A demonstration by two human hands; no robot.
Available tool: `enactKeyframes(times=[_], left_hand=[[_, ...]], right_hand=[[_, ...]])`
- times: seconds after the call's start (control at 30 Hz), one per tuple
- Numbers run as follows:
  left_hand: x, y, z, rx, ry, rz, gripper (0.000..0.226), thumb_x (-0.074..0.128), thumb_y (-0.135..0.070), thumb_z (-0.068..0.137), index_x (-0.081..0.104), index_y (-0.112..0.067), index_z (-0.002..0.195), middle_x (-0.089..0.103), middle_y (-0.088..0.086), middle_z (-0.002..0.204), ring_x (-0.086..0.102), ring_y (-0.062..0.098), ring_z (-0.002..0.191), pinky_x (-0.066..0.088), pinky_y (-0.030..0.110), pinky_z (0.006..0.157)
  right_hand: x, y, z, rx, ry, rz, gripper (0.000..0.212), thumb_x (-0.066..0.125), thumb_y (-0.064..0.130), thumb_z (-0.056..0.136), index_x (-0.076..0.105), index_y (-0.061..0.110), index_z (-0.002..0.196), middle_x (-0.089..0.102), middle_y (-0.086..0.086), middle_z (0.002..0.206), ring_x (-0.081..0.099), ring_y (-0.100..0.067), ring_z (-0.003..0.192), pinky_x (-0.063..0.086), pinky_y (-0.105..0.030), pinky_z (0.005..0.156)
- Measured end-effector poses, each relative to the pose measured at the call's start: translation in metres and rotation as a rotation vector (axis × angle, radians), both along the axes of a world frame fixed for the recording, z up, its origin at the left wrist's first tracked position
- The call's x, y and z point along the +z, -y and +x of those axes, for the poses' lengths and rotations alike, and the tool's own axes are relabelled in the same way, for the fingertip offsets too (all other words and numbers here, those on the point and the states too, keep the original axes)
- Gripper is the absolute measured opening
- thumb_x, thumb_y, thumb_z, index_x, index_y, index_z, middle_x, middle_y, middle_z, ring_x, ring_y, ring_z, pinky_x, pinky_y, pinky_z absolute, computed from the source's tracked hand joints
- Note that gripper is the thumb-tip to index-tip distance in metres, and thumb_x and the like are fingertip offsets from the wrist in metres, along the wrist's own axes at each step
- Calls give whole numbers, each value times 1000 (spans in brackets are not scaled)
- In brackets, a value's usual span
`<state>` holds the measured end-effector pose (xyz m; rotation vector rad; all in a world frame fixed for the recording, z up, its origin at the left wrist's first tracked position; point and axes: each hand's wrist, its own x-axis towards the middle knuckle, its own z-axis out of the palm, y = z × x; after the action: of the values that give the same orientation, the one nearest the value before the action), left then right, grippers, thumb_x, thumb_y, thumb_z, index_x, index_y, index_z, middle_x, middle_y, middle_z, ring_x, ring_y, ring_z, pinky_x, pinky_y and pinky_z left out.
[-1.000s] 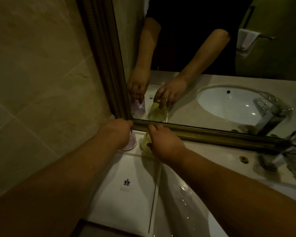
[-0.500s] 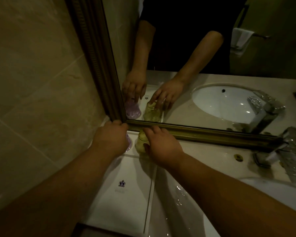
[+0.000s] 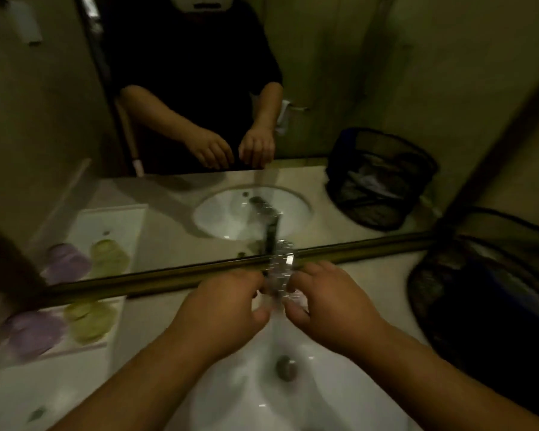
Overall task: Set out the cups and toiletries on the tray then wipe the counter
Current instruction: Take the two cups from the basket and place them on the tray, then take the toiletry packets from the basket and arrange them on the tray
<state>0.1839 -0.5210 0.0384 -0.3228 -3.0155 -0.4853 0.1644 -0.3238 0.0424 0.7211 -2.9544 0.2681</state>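
Observation:
A purple cup (image 3: 33, 332) and a yellow-green cup (image 3: 89, 320) stand side by side at the far end of the white tray (image 3: 25, 390), close to the mirror at the left. Both my hands are away from them, over the white sink (image 3: 318, 396). My left hand (image 3: 227, 309) and my right hand (image 3: 321, 303) flank the chrome faucet (image 3: 281, 270), fingers loosely curled and apart. Neither holds anything that I can see. The picture is blurred by motion.
A black mesh basket (image 3: 486, 306) stands on the counter at the right, against the mirror frame (image 3: 168, 279). The drain plug (image 3: 285, 367) sits in the basin below my hands. Beige counter (image 3: 156, 315) lies between tray and sink.
Both hands have let go of the two cups on the tray and moved right to the faucet over the sink. My view has swung right, and the cups stay on the tray.

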Motion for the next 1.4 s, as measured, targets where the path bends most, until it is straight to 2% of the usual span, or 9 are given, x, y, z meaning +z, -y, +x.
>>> enactKeyframes(times=[0.17, 0.33, 0.53, 0.83, 0.97, 1.13, 1.23, 1.3, 1.4], left_hand=[[39, -175, -29, -266, -28, 0, 39, 56, -62, 85, 59, -42, 119, 62, -17, 114, 60, 8, 98, 50, 29, 75], [60, -326, -66, -420, -12, -50, 33, 56, -57, 88, 61, -36, 112, 63, -11, 110, 60, 14, 97, 55, 35, 78], [40, -450, -121, -435, 75, -172, 33, 56, -51, 89, 62, -32, 115, 60, -4, 107, 59, 17, 94, 54, 35, 76], [-25, -532, -192, -351, 391, -356, 40, 62, -48, 90, 64, -22, 120, 65, 5, 122, 61, 22, 107, 48, 33, 81], [-49, -549, -208, -297, 507, -411, 48, 62, -45, 93, 61, -17, 132, 62, 9, 135, 59, 26, 121, 49, 36, 96], [-67, -553, -210, -255, 636, -441, 58, 60, -48, 96, 54, -15, 144, 55, 11, 147, 54, 28, 130, 45, 37, 105], [-65, -551, -207, -236, 672, -429, 56, 55, -46, 100, 51, -13, 146, 52, 11, 149, 53, 27, 132, 44, 35, 106], [-66, -550, -208, -194, 720, -406, 56, 50, -37, 105, 39, -12, 155, 40, 13, 159, 44, 28, 141, 37, 36, 114], [-54, -554, -211, -94, 706, -190, 53, 44, -28, 107, 37, -3, 154, 52, 20, 148, 53, 33, 133, 43, 42, 111]], right_hand=[[40, -171, -3, -224, -51, -14, 35, 52, 56, 92, 68, 34, 114, 65, 11, 110, 55, -13, 105, 49, -34, 87], [55, -318, -19, -361, -39, 27, 30, 52, 52, 89, 68, 28, 99, 62, 6, 95, 56, -18, 92, 50, -36, 79], [26, -447, -56, -433, 116, -11, 26, 59, 44, 94, 66, 20, 95, 59, 2, 92, 58, -21, 97, 46, -32, 72], [-54, -487, -130, -410, 616, 276, 43, 63, 39, 95, 63, 15, 130, 66, -11, 128, 63, -28, 113, 56, -37, 92], [-105, -483, -165, -383, 1029, 485, 70, 60, 39, 102, 31, 14, 161, 32, -15, 164, 40, -35, 144, 37, -44, 119], [-144, -484, -168, -405, 1076, 575, 63, 47, 27, 110, 19, 9, 164, 21, -17, 169, 30, -33, 150, 29, -40, 119], [-131, -483, -165, -429, 1084, 494, 66, 50, 29, 108, 20, 11, 164, 22, -18, 169, 32, -35, 149, 33, -42, 119], [-113, -483, -165, -474, 983, 305, 57, 54, 31, 105, 41, 10, 156, 39, -19, 161, 45, -36, 142, 41, -42, 114], [-81, -487, -166, -482, 851, -125, 35, 54, 23, 102, 67, 5, 128, 68, -16, 125, 65, -31, 113, 51, -33, 90]])
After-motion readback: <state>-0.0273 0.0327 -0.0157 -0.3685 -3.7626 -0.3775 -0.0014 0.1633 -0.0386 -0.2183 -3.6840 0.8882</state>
